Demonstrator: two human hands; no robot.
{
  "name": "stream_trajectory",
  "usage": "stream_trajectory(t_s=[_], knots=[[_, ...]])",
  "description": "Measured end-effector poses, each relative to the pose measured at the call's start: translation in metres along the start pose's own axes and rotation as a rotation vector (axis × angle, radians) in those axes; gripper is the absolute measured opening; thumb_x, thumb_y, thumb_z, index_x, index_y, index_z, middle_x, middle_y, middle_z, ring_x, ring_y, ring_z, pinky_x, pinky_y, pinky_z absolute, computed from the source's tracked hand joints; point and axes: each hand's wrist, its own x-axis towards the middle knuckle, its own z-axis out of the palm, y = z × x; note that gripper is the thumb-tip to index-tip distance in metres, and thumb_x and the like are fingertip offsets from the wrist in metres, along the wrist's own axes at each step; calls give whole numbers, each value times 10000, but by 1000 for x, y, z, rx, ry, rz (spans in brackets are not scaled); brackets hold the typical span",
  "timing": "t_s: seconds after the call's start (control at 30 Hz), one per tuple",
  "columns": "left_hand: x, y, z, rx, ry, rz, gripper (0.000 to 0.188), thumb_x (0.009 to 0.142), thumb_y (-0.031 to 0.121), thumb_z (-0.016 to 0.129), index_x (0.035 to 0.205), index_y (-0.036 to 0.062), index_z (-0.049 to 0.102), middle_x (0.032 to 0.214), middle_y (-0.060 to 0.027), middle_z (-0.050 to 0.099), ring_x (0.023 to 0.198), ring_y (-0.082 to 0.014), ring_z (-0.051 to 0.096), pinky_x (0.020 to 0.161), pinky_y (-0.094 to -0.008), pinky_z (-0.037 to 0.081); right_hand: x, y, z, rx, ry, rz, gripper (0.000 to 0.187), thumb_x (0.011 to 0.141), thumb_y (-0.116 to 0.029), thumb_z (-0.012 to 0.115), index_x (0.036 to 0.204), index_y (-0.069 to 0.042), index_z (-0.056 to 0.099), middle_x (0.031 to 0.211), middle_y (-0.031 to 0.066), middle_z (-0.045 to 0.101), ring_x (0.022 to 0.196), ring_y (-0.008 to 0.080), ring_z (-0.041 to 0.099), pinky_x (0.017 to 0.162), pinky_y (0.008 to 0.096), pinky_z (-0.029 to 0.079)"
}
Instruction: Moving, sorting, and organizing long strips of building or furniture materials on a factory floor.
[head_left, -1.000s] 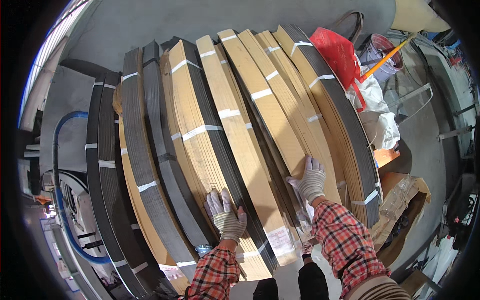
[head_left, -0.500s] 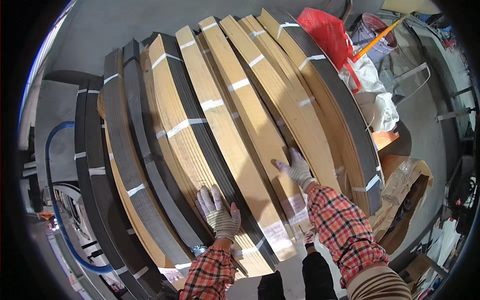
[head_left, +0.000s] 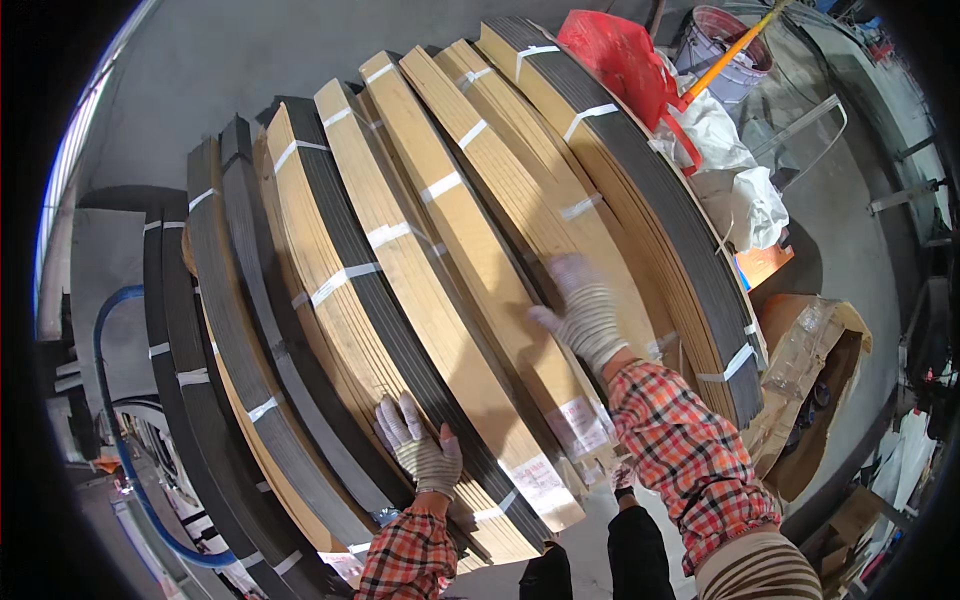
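My left hand (head_left: 418,446), in a striped knit glove, lies with fingers spread on a bundle of tan flat strips (head_left: 345,325). A dark bundle (head_left: 400,340) runs right beside it. Farther right, my right hand (head_left: 585,318) is stretched out over another tan bundle (head_left: 510,175), its thumb apart. Motion blurs its fingertips, and whether they touch the strips I cannot tell. Neither hand grips anything. White bands tie the long bundles side by side, and a white printed label (head_left: 540,483) sits on the near end of one.
Dark bundles (head_left: 180,340) lie at the left, near a blue hose (head_left: 100,330). At the right are a red bag (head_left: 620,65), a bucket (head_left: 735,50), a yellow-orange handle (head_left: 735,58), white sacking (head_left: 755,205) and a torn cardboard box (head_left: 795,350) on the grey floor.
My right hand has slid a little left and away from me across the tan strips. The view has shifted slightly; my left hand stays on the same bundle.
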Motion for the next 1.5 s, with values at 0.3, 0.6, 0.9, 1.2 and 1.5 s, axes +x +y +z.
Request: stream_trajectory(t_s=[0.3,0.6,0.9,1.2,1.5], knots=[[4,3,8,5,53,38,732,737,368,485,1352,17,299,1361,-286,264,1261,-470,231,1046,-544,171,-30,17,7,40,-247,453,1002,641,-351,737,1369,44,173,1250,245,432,1164,367,434,997,393,356],[5,5,3,-16,15,46,732,760,332,498,1382,37,248,1384,-272,242,1276,-463,207,1056,-545,137,-23,13,35,313,-133,597,770,735,-349,678,1294,47,324,1245,267,453,1156,371,456,974,379,369],[-2,-7,4,14,4,-3,748,744,288,524,1389,43,236,1413,-255,209,1302,-447,180,1075,-516,133,-21,58,-66,-238,130,232,803,554,-435,790,1158,-41,438,1032,188,513,998,339,491,866,418,392],[4,11,8,-48,36,43,734,730,206,522,1388,48,239,1417,-238,208,1317,-423,164,1083,-496,120,-57,154,-126,-154,-264,766,1117,543,-386,810,1420,-107,176,1304,260,368,1234,381,354,1014,424,303],[5,7,10,11,46,51,713,751,305,492,1365,20,266,1390,-254,240,1293,-451,193,1063,-523,165,-75,138,-111,141,-326,771,1176,558,-472,809,1426,-97,111,1387,262,240,1281,418,267,1054,400,263]])
